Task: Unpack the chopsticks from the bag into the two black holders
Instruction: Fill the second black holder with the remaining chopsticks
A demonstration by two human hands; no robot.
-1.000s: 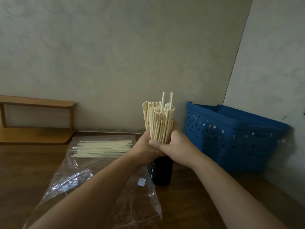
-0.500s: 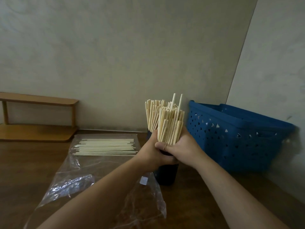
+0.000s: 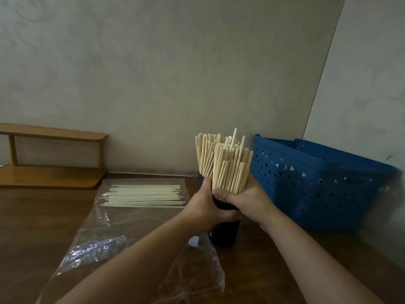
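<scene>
A thick bundle of pale wooden chopsticks (image 3: 231, 170) stands upright in the near black holder (image 3: 225, 233), which sits on the dark wooden table. My left hand (image 3: 205, 205) and my right hand (image 3: 245, 200) wrap around the bundle at the holder's rim. Behind it a second black holder (image 3: 200, 177) also carries upright chopsticks (image 3: 205, 156). A clear plastic bag (image 3: 135, 238) lies flat to the left, with several loose chopsticks (image 3: 144, 195) lying across its far end.
A blue perforated plastic basket (image 3: 317, 183) stands against the wall right of the holders. A low wooden shelf (image 3: 52, 156) sits at the back left. Walls close off the back and the right side.
Both hands have lowered the bundle of chopsticks down into the near black holder; the bundle sits lower against the holder than a second ago.
</scene>
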